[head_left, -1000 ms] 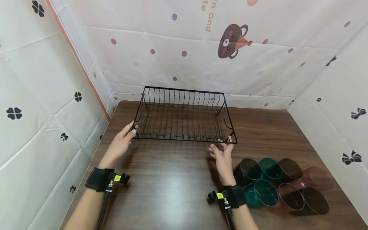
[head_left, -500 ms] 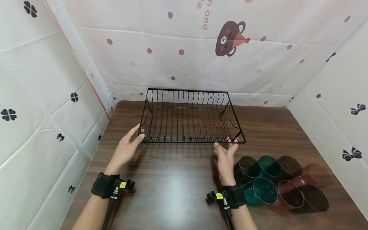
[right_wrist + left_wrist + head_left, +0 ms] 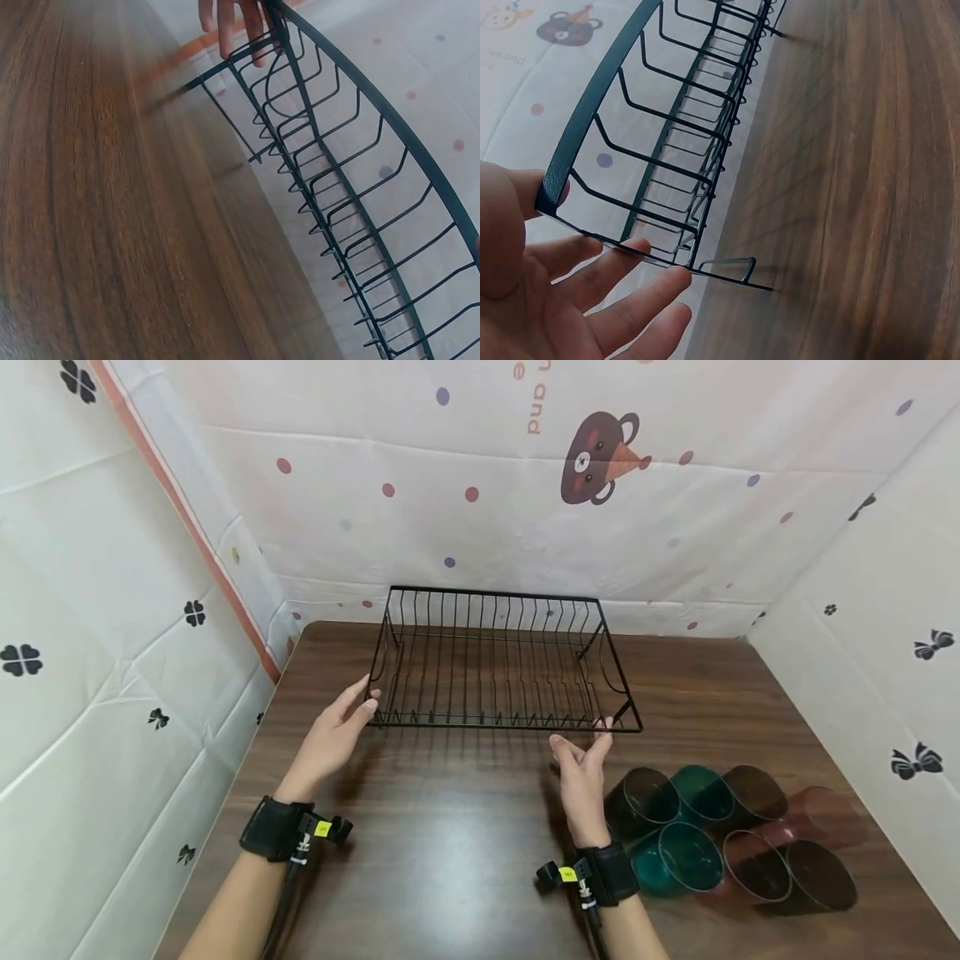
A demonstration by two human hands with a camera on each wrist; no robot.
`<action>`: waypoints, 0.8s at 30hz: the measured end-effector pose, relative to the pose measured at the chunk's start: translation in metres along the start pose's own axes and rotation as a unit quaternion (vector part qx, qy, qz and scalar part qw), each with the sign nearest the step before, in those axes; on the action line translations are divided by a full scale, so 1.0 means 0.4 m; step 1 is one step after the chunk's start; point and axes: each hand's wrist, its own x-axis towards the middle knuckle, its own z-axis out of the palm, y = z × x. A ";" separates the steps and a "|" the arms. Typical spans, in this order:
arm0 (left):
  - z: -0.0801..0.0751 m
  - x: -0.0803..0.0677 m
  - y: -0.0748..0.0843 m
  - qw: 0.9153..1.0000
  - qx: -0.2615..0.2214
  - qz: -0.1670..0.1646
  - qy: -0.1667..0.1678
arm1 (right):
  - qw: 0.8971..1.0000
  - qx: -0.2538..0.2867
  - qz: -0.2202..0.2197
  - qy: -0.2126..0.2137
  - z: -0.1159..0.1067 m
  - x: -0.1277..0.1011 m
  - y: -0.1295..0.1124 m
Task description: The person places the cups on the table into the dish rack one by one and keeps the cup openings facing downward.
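A black wire dish rack (image 3: 487,660) stands near the back of the wooden table, level with its back edge. At its front left corner my left hand (image 3: 333,739) holds the frame. The left wrist view shows the thumb behind the rack's flat rim (image 3: 592,112) and the other fingers (image 3: 622,307) spread along the lower side wire. My right hand (image 3: 581,785) is at the front right corner. Its index fingertip overlaps the rim, and the thumb points up just in front of it. In the right wrist view, left-hand fingers show at the rack's far end.
Several see-through tumblers in green (image 3: 690,857), red (image 3: 757,864) and dark brown (image 3: 821,877) stand close together on the table's right side, beside my right wrist. Patterned white cloth walls (image 3: 337,527) enclose the table at the back, left and right.
The dish rack and both hands have shifted right over the table. In the last half second the rack has stayed nearly still, while my right hand has slid slightly left along its front.
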 end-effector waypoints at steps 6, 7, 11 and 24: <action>0.010 0.008 -0.002 1.000 -0.011 -0.005 -0.017 | 1.000 -0.009 0.007 0.002 -0.012 -0.005 0.006; 0.011 0.009 -0.003 1.000 -0.013 -0.002 -0.018 | 1.000 -0.009 0.008 0.001 -0.014 -0.005 0.006; 0.018 0.013 -0.006 1.000 -0.012 0.008 -0.023 | 1.000 -0.015 0.005 0.007 -0.013 -0.016 0.009; 0.036 -0.034 0.001 0.981 0.095 0.109 0.128 | 0.938 -0.256 -0.226 -0.063 -0.047 -0.180 -0.032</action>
